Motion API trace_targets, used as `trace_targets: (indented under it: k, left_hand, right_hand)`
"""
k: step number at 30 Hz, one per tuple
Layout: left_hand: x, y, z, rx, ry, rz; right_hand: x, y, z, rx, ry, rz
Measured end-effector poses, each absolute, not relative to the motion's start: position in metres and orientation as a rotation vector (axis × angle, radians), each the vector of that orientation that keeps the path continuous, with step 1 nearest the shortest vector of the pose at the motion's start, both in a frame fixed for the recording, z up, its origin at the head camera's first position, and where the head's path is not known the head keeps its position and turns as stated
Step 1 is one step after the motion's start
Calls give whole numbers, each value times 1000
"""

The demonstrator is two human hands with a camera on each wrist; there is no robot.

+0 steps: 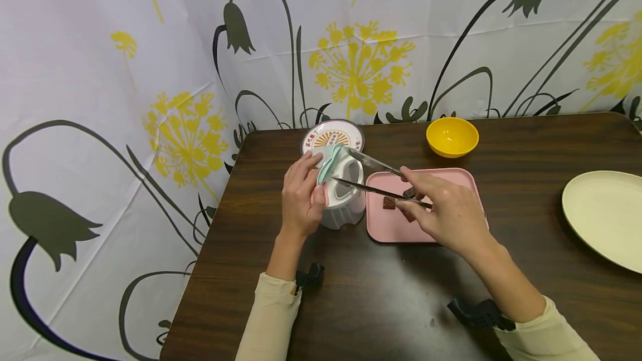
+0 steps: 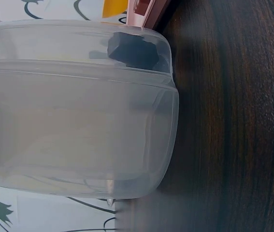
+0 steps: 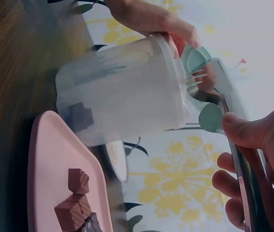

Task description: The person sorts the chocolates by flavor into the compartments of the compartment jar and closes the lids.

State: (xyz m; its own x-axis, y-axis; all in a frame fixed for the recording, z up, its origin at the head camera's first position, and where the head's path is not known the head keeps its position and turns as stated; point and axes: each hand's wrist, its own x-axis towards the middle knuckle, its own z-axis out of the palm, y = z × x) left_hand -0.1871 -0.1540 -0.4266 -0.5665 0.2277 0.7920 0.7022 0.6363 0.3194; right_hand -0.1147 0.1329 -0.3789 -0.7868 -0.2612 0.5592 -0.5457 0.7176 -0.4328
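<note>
A clear plastic container (image 1: pixel 343 216) stands on the table, its teal-edged lid flap (image 1: pixel 328 165) raised. My left hand (image 1: pixel 301 194) grips the container at its top beside the flap, thumb near the rim. My right hand (image 1: pixel 448 210) holds metal tongs (image 1: pixel 376 185), their arms spread and tips beside the flap and the container's opening. A dark block (image 2: pixel 133 50) lies low inside the container, also seen through its wall in the right wrist view. Several chocolate cubes (image 3: pixel 70 215) lie on the pink tray (image 1: pixel 396 233), below my right hand. The left wrist view shows mainly the container's wall.
Behind the container lies a patterned white plate (image 1: pixel 353 132). A yellow bowl (image 1: pixel 452 138) stands beyond the tray, and a large cream plate (image 1: pixel 609 216) lies far right. The printed curtain (image 1: pixel 281 71) borders the dark wooden table (image 1: pixel 371 294) at the back and left.
</note>
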Motion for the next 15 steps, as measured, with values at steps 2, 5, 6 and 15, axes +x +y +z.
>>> trace_targets:
  k: [2, 5, 6, 15]
  left_hand:
    - [-187, -154, -426, -722, -2120, -821]
    - [-187, -154, -426, -720, -2123, -821]
    - [-187, -154, -426, -720, -2124, -821]
    - [-186, -154, -425, -718, -2127, -822]
  right_hand:
    - [-113, 137, -378, 574, -2482, 815]
    - [-112, 144, -377, 492, -2519, 816]
    - [-112, 147, -378, 466, -2530, 815]
    - [-118, 178, -402, 223, -2681, 789]
